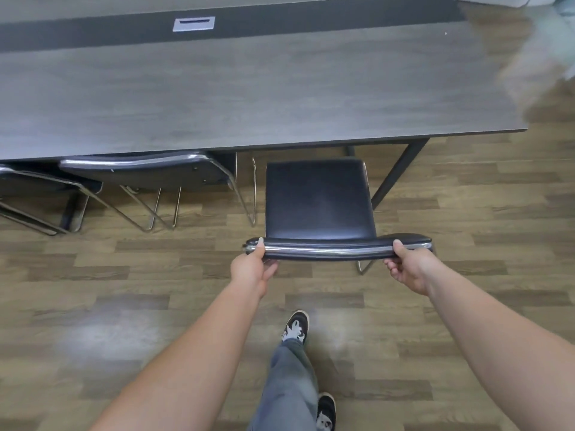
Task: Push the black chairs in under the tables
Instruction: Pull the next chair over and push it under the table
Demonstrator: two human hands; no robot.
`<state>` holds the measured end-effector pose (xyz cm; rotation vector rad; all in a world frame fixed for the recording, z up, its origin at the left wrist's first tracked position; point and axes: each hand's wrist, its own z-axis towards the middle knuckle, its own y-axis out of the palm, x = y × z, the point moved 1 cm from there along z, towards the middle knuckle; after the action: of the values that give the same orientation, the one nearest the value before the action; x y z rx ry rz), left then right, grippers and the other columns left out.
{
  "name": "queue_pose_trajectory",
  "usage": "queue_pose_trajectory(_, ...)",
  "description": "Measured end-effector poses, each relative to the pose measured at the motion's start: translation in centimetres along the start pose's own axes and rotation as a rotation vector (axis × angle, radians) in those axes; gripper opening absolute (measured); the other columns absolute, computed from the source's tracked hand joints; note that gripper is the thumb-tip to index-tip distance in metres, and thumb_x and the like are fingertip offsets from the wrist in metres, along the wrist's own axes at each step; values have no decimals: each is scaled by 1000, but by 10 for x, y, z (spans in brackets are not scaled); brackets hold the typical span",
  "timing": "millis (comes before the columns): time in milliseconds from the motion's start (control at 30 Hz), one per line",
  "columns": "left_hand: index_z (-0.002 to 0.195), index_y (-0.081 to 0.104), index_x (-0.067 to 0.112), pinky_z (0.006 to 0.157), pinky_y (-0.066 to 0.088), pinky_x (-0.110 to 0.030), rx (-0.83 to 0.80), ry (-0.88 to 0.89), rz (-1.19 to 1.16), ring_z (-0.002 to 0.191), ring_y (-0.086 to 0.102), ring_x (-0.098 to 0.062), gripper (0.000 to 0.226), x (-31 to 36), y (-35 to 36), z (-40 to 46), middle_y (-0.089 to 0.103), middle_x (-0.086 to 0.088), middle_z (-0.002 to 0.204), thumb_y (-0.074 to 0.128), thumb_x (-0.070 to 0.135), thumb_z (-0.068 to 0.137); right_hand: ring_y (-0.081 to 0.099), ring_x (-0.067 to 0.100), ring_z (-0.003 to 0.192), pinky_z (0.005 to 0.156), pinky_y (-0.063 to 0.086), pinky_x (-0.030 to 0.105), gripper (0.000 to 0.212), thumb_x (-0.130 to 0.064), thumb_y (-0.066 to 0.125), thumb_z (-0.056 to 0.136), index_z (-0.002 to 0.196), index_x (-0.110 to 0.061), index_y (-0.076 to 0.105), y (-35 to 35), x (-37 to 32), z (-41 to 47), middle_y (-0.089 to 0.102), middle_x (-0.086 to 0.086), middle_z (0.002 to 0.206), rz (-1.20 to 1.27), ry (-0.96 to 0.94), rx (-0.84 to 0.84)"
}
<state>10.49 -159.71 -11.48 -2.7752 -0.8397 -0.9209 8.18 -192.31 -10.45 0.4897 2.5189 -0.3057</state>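
Striding on a sneakered foot (296,325), left hand (252,266) and right hand (408,265) clamped on the backrest ends of the black chair (319,200), seat mostly clear of the table (236,88); likely to snag the right-hand table leg (399,175) if pushed askew.

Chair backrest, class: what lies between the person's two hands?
In the head view, only the chrome-edged top of the black chair's backrest spans from the left hand to the right hand.
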Motion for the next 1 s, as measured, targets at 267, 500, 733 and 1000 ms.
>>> queue_pose_trajectory(267,90,63,6,87,60,-40,49,-5,11,75,70,-21,21,79,76,57,70,-8,93,72,25,90,46,14,55,35,41,17,29,-30,47,101,87,-6,53,46,-106,65,57,13,71,-31,-54,7)
queue_pose_trajectory(500,88,66,9,79,62,-39,75,-1,19,92,66,-28,18,151,117,108,62,-11,106,76,24,87,46,12,53,36,41,18,27,-33,49,99,89,-8,54,93,-165,110,56,10,70,3,-57,-4)
queue_pose_trajectory(733,123,58,3,85,60,-39,68,8,-20,88,62,-29,41,183,148,117,55,-8,96,73,23,89,47,11,53,37,40,19,28,-35,49,99,87,-10,53,109,-203,130,58,8,72,-9,-25,7)
queue_pose_trajectory(1000,129,56,2,94,57,-41,57,-22,-77,101,58,-30,43,187,165,113,53,-11,104,69,18,92,47,13,54,36,40,17,27,-35,51,98,100,-8,54,106,-219,143,62,12,77,-11,-10,11)
